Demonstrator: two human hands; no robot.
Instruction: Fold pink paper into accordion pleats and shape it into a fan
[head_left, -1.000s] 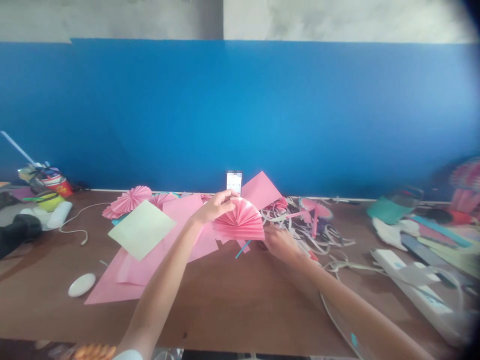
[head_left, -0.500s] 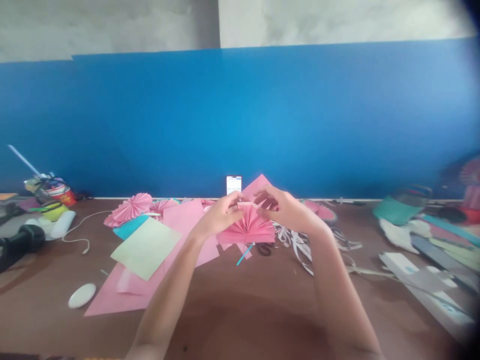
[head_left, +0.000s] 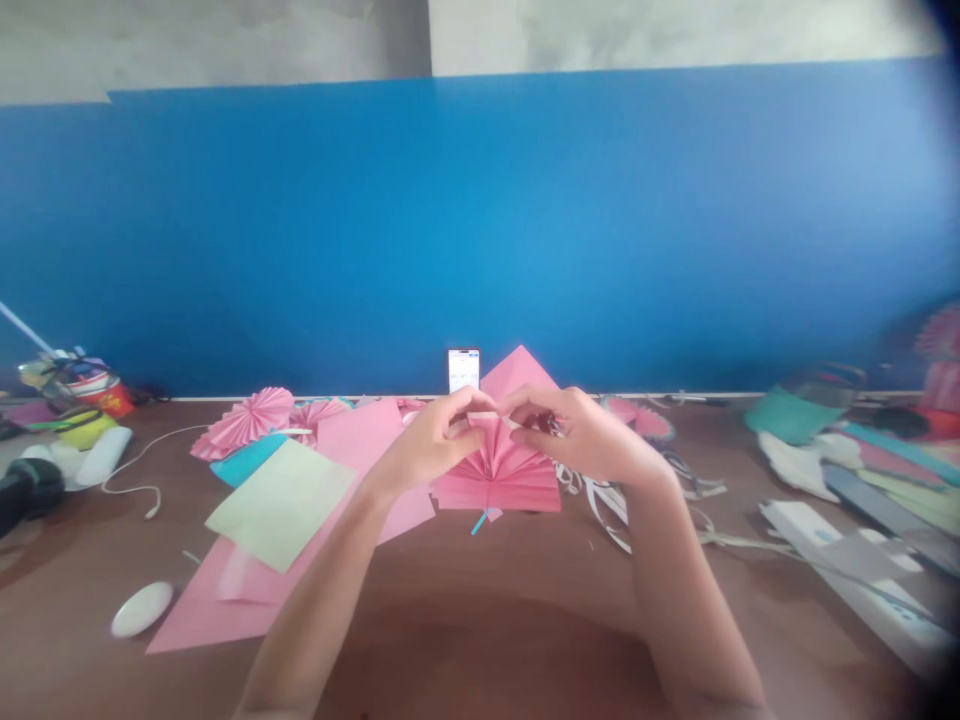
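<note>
A pleated pink paper fan (head_left: 499, 470) hangs between my hands above the middle of the table, its folds spreading downward. My left hand (head_left: 442, 432) pinches its upper left edge between thumb and fingers. On the other side my right hand (head_left: 555, 425) is closed on the upper right edge, with the fingers curled. A pale strip shows along the top of the fan between my fingertips. Behind the fan rises the corner of a pink paper sheet (head_left: 520, 370). Below it pokes out the end of a small blue stick (head_left: 479, 522).
Pink sheets (head_left: 202, 600), a pale green sheet (head_left: 281, 505) and folded pink fans (head_left: 251, 420) lie at left, near a white oval object (head_left: 142, 609). A lit phone (head_left: 463, 370) stands against the blue wall. White strips (head_left: 607, 510) and a power strip (head_left: 840, 570) lie at right.
The fan has come lower and nearer, and now covers the dark scissor-like loops and most of the blue stick. My hands have drawn slightly closer together. The view has shifted a little.
</note>
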